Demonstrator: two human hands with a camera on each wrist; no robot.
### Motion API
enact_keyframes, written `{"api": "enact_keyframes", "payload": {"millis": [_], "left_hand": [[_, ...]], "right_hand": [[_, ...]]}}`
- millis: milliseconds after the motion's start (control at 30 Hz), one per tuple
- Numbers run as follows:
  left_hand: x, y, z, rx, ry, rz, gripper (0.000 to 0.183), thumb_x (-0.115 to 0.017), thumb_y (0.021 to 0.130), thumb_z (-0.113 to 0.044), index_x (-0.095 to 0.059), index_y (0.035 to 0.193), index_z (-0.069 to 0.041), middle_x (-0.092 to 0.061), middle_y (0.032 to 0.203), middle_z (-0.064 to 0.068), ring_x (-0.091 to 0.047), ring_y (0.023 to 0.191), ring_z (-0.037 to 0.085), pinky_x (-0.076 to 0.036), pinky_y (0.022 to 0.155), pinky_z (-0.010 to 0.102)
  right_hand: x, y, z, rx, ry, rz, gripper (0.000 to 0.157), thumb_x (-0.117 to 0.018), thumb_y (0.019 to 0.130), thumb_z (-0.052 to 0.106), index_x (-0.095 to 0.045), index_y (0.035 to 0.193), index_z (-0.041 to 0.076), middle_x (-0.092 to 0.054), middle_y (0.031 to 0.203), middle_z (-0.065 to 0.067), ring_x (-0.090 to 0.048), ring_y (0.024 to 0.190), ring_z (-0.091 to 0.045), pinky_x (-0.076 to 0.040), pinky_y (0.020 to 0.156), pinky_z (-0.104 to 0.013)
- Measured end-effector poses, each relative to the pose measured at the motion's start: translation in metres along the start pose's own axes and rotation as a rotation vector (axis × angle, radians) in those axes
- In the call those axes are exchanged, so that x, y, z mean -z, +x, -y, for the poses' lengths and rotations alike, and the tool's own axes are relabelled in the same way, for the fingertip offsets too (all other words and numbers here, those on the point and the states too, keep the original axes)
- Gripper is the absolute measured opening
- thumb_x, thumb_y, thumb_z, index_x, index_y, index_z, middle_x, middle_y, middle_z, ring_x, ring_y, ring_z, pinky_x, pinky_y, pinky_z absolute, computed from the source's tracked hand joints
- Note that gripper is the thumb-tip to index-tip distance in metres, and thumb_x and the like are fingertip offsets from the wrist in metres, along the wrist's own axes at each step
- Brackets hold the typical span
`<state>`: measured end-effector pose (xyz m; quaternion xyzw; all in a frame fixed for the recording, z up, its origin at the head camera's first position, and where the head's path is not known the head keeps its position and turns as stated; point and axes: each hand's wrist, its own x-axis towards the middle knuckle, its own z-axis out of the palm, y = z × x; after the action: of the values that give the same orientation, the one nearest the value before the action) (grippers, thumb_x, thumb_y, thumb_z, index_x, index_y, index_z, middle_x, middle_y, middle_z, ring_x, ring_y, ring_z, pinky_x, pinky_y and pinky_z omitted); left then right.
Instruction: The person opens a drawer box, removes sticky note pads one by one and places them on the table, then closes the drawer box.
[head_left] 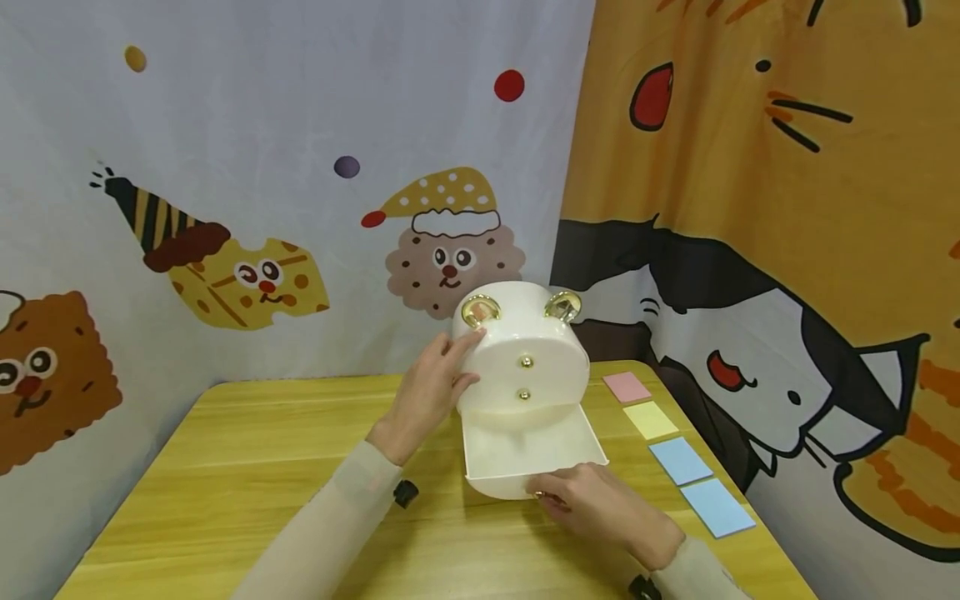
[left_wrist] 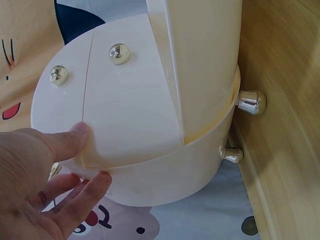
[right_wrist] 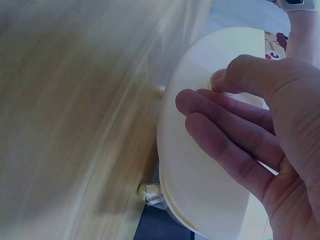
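Observation:
A white round-fronted drawer box (head_left: 525, 315) with gold ears stands on the table, its lowest drawer (head_left: 517, 450) pulled out toward me and bare inside. Two gold knobs (head_left: 527, 362) show on the closed fronts above. My left hand (head_left: 429, 387) rests on the box's left side, below the left ear (head_left: 481, 311). In the left wrist view its thumb touches the front face and the fingertips lie along the curved side. My right hand (head_left: 592, 507) pinches the pulled-out drawer's knob (right_wrist: 212, 82) between thumb and forefinger, the other fingers lying in front of the drawer face.
Along the right of the wooden table (head_left: 300, 467) lie a pink sticky-note pad (head_left: 627, 387), a yellow pad (head_left: 650, 421) and two blue pads (head_left: 680, 461). Gold feet (left_wrist: 251, 102) carry the box. A cartoon-printed curtain (head_left: 285, 125) hangs close behind the table.

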<state>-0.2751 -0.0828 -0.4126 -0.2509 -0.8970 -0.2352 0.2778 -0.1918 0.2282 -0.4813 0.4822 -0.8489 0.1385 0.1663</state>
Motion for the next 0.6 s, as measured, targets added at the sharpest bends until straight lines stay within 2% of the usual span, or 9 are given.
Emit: {"api": "enact_keyframes", "payload": {"millis": [267,433,500,600], "left_hand": [[0.001,0.0,0.001,-0.001,-0.022,0.003,0.071,-0.087,0.105,-0.023,-0.06,0.17,-0.02,-0.062,0.113,0.015,-0.058,0.09,0.023,-0.063,0.078,0.038],[0.001,0.0,0.002,0.001,-0.049,-0.005,0.072,-0.088,0.103,-0.021,-0.061,0.169,-0.021,-0.066,0.128,0.018,-0.074,0.109,0.03,-0.07,0.09,0.043],[0.001,0.0,0.003,0.002,-0.059,-0.006,0.071,-0.089,0.103,-0.02,-0.061,0.169,-0.021,-0.067,0.134,0.019,-0.076,0.118,0.033,-0.071,0.094,0.044],[-0.001,0.0,0.004,0.006,-0.066,-0.003,0.071,-0.089,0.103,-0.02,-0.062,0.169,-0.022,-0.067,0.138,0.019,-0.078,0.123,0.034,-0.072,0.096,0.045]], "right_hand": [[-0.001,0.007,-0.004,-0.031,0.01,0.029,0.031,-0.092,0.092,0.002,-0.084,0.114,0.022,-0.07,0.081,0.017,-0.038,0.068,0.011,-0.029,0.06,-0.006],[-0.001,0.012,-0.008,-0.052,0.004,0.047,0.029,-0.092,0.093,0.003,-0.085,0.114,0.022,-0.072,0.082,0.016,-0.041,0.068,0.009,-0.032,0.06,-0.007],[-0.002,0.014,-0.009,-0.065,0.009,0.055,0.028,-0.092,0.094,0.003,-0.085,0.115,0.021,-0.075,0.085,0.015,-0.044,0.069,0.008,-0.035,0.061,-0.007],[-0.002,0.017,-0.012,-0.083,0.025,0.074,0.029,-0.09,0.094,0.001,-0.086,0.115,0.02,-0.077,0.087,0.014,-0.047,0.071,0.007,-0.038,0.063,-0.008]]}}
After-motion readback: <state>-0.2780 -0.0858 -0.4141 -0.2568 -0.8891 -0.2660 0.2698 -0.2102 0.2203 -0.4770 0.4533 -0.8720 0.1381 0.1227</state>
